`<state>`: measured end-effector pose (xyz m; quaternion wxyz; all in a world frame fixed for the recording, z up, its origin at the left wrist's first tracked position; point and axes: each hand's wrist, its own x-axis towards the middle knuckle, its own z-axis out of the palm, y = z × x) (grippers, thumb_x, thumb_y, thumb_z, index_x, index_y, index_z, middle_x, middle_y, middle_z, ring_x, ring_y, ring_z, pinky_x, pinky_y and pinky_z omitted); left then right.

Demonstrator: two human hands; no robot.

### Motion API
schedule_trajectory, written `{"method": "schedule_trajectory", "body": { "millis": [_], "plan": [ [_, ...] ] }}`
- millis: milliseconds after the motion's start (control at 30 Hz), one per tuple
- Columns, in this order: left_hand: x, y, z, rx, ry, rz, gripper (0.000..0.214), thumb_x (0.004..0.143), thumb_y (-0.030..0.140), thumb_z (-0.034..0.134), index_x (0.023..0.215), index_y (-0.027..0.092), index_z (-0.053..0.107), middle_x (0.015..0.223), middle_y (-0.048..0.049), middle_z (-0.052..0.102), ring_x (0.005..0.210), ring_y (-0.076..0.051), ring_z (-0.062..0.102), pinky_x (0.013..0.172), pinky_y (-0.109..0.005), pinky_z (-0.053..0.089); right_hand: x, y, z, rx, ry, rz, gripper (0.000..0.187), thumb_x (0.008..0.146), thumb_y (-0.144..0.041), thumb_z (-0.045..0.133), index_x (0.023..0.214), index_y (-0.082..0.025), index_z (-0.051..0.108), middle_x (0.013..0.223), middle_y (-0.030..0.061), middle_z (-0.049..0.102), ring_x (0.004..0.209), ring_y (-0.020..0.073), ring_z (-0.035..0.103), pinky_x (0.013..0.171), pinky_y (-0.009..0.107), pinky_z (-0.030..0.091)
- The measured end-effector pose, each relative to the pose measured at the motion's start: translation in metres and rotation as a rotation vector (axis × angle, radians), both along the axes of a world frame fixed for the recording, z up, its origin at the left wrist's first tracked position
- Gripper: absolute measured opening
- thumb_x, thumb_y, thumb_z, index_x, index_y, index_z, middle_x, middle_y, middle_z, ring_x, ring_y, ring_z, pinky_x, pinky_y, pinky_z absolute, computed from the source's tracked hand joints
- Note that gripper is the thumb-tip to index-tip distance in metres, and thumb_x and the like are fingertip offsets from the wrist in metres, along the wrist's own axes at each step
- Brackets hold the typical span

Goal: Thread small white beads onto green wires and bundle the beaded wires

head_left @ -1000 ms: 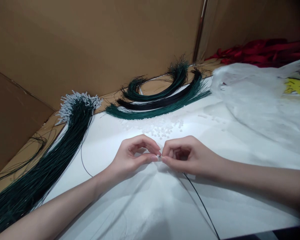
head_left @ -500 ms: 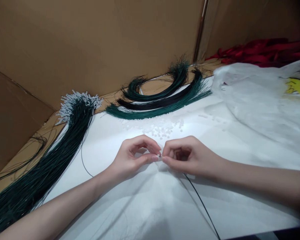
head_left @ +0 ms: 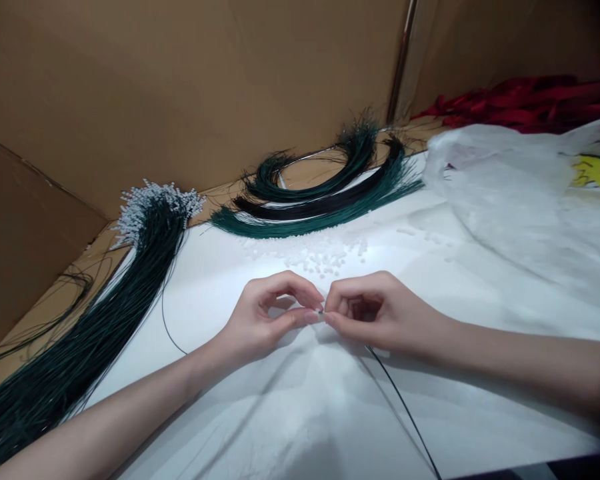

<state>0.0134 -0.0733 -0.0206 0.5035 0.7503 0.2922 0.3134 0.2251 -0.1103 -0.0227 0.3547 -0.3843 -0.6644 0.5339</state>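
Note:
Over a white sheet (head_left: pixel 290 413) my left hand (head_left: pixel 267 317) and my right hand (head_left: pixel 375 313) meet fingertip to fingertip. The right hand pinches the end of a thin dark green wire (head_left: pixel 405 407) that trails toward the near edge. The left hand's thumb and forefinger are pinched at the wire's tip, on something too small to make out. Just beyond the hands lies a scatter of small white beads (head_left: pixel 330 257). A long bundle of green wires with white bead tips (head_left: pixel 145 230) lies to the left.
Curved bundles of plain green and black wires (head_left: pixel 320 200) lie at the back. A crumpled clear plastic bag (head_left: pixel 520 200) covers the right side, red material (head_left: pixel 525 100) behind it. Brown cardboard walls (head_left: pixel 180 87) enclose the back and left.

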Motion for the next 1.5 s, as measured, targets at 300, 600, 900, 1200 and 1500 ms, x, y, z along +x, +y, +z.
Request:
{"method": "schedule_trajectory", "body": {
  "millis": [300,600,900,1200,1500],
  "plan": [
    [0.0035,-0.0047,0.0011,0.124,0.024,0.048,0.013,0.086,0.018,0.071,0.098,0.022,0.068,0.092,-0.0007,0.069,0.085,-0.011,0.064,0.077,-0.02,0.054,-0.0016,-0.001,0.0001,-0.002,0.027,-0.042,0.015,0.085,-0.017,0.062,0.07,-0.014,0.059,0.056,-0.0056,0.046,0.051,0.0055,0.039,0.047,0.02,0.029],
    [0.0023,-0.0032,-0.0002,0.126,0.001,0.062,0.015,0.088,0.018,0.069,0.103,0.022,0.066,0.093,-0.0008,0.067,0.086,-0.011,0.063,0.08,-0.021,0.052,-0.0016,-0.0005,0.003,-0.083,0.037,-0.102,0.016,0.081,-0.026,0.074,0.077,-0.015,0.063,0.061,-0.0027,0.056,0.056,0.0088,0.052,0.051,0.021,0.039],
    [0.004,-0.0047,-0.0002,0.15,0.003,0.031,0.018,0.087,0.015,0.07,0.103,0.021,0.066,0.096,-0.0019,0.069,0.087,-0.012,0.066,0.081,-0.023,0.054,-0.0009,-0.0017,0.0002,-0.102,0.101,-0.104,0.025,0.079,-0.029,0.079,0.083,-0.018,0.057,0.062,-0.0052,0.056,0.055,0.0082,0.054,0.051,0.02,0.041],
    [0.0024,-0.0041,0.0004,0.106,-0.015,0.047,0.016,0.09,0.019,0.067,0.106,0.021,0.064,0.092,-0.0017,0.065,0.086,-0.012,0.062,0.079,-0.024,0.051,-0.0013,0.0006,-0.0003,-0.089,0.071,-0.079,0.022,0.082,-0.034,0.075,0.087,-0.017,0.062,0.06,-0.0052,0.055,0.054,0.0083,0.053,0.051,0.02,0.039],
    [0.0019,-0.0031,-0.0008,0.085,-0.026,0.071,0.015,0.089,0.019,0.067,0.103,0.021,0.065,0.088,-0.0022,0.062,0.082,-0.013,0.059,0.076,-0.025,0.048,-0.0015,-0.0013,0.0023,-0.137,0.083,-0.064,0.027,0.09,-0.042,0.066,0.085,-0.017,0.059,0.064,-0.0033,0.055,0.056,0.0089,0.055,0.053,0.02,0.041]
  ]
}}
